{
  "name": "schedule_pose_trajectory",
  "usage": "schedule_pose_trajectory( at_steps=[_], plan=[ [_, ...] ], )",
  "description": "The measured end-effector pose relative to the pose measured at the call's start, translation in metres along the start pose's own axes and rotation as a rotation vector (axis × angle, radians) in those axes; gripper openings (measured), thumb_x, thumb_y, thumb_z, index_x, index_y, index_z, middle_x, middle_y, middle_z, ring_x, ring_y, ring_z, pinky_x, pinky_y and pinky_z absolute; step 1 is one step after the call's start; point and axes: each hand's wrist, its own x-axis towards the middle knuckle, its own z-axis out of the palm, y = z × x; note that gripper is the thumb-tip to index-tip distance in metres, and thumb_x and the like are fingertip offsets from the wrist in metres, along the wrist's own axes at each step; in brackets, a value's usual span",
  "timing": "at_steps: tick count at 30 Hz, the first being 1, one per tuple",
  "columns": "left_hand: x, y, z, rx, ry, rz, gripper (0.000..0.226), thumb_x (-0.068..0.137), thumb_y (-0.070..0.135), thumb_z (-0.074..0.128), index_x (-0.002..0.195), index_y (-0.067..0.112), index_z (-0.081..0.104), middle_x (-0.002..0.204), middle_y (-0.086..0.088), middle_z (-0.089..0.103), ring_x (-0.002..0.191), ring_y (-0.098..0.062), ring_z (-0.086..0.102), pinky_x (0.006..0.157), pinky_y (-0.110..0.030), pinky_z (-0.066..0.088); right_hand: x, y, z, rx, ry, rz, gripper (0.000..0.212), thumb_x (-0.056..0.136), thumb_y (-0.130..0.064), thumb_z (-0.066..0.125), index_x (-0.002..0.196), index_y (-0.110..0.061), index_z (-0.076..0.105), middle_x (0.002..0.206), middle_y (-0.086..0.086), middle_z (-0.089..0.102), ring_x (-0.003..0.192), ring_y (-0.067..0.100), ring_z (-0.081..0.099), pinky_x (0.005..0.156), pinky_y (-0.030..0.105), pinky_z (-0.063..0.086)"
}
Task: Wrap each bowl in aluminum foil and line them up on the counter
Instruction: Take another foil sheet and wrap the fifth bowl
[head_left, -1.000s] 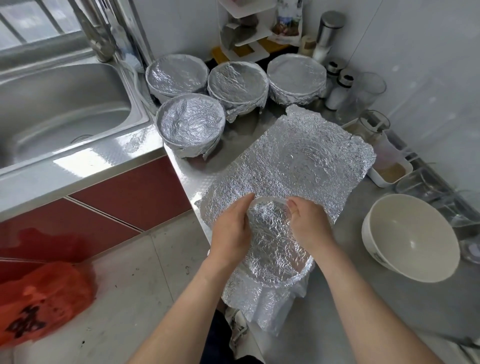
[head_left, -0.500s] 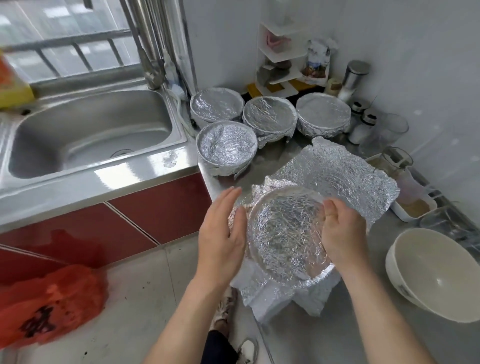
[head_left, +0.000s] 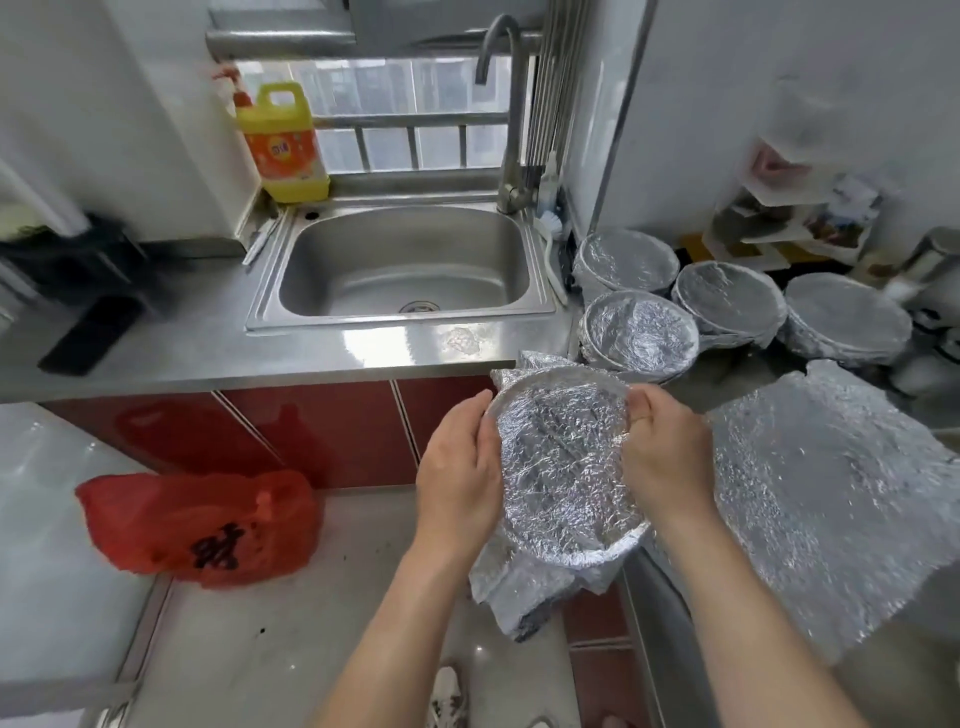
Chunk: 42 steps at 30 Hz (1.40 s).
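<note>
A foil-covered bowl (head_left: 563, 467) is held up between both hands, off the counter's front edge, with loose foil hanging below it. My left hand (head_left: 460, 467) lies flat along its left side. My right hand (head_left: 662, 447) grips its right rim with curled fingers. Several foil-wrapped bowls stand at the back of the counter: one (head_left: 641, 332) nearest the sink, and behind it a row of three (head_left: 628, 260), (head_left: 730, 299), (head_left: 847, 317). A flat crumpled foil sheet (head_left: 831, 483) lies on the counter to the right.
The steel sink (head_left: 400, 265) with its tap (head_left: 511, 114) is to the left, a yellow detergent bottle (head_left: 283, 140) behind it. A red plastic bag (head_left: 202, 525) lies on the floor. A small shelf (head_left: 779, 213) and jars stand at the back right.
The bowl has been lifted off the counter and carried left toward the sink side. The view swung left, so the bare white bowl is out of sight.
</note>
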Motion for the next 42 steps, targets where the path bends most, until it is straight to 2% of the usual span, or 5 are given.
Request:
schedule_pose_trajectory(
  at_steps=[9, 12, 17, 27, 42],
  plan=[
    [-0.003, 0.007, 0.008, 0.062, -0.078, 0.078, 0.043, 0.095, 0.031, 0.060, 0.135, 0.019, 0.054, 0.135, 0.004, 0.054, 0.126, -0.011, 0.046, 0.105, -0.022, 0.034, -0.011, 0.018, -0.032, -0.081, 0.139, 0.076, 0.032, 0.104, -0.024, 0.035, 0.083, -0.014, 0.058, 0.064, 0.002, 0.054, 0.059, 0.024, 0.049, 0.051, 0.033, 0.031],
    [-0.010, 0.019, 0.021, 0.095, -0.018, 0.206, 0.032, 0.090, 0.022, 0.068, 0.122, 0.017, 0.068, 0.113, 0.002, 0.061, 0.108, -0.016, 0.053, 0.090, -0.011, 0.034, -0.014, 0.024, -0.049, -0.115, 0.186, 0.052, 0.030, 0.104, -0.023, 0.034, 0.083, -0.017, 0.055, 0.061, 0.002, 0.053, 0.056, 0.022, 0.047, 0.050, 0.033, 0.032],
    [-0.006, 0.050, 0.042, 0.067, -0.061, 0.207, 0.024, 0.092, 0.026, 0.065, 0.114, 0.018, 0.072, 0.089, 0.006, 0.062, 0.071, -0.009, 0.056, 0.070, -0.027, 0.046, -0.018, 0.034, -0.072, -0.089, 0.277, 0.109, 0.038, 0.103, -0.017, 0.037, 0.065, -0.021, 0.040, 0.053, 0.000, 0.043, 0.050, 0.017, 0.037, 0.048, 0.032, 0.025],
    [-0.017, 0.058, 0.120, 0.180, -0.283, 0.149, 0.022, 0.096, 0.028, 0.058, 0.107, 0.016, 0.073, 0.101, 0.000, 0.066, 0.087, -0.018, 0.063, 0.080, -0.034, 0.049, -0.028, 0.113, -0.086, -0.062, 0.281, 0.498, 0.041, 0.103, -0.018, 0.035, 0.064, -0.007, 0.043, 0.060, 0.007, 0.047, 0.053, 0.018, 0.041, 0.049, 0.029, 0.029],
    [-0.049, 0.026, 0.187, 0.307, -0.506, 0.126, 0.023, 0.099, 0.021, 0.050, 0.115, 0.014, 0.065, 0.101, 0.000, 0.060, 0.094, -0.019, 0.056, 0.078, -0.035, 0.045, -0.051, 0.197, -0.080, -0.101, 0.217, 0.671, 0.037, 0.103, -0.017, 0.035, 0.069, -0.011, 0.050, 0.067, 0.003, 0.051, 0.066, 0.025, 0.049, 0.057, 0.032, 0.034]
  ],
)
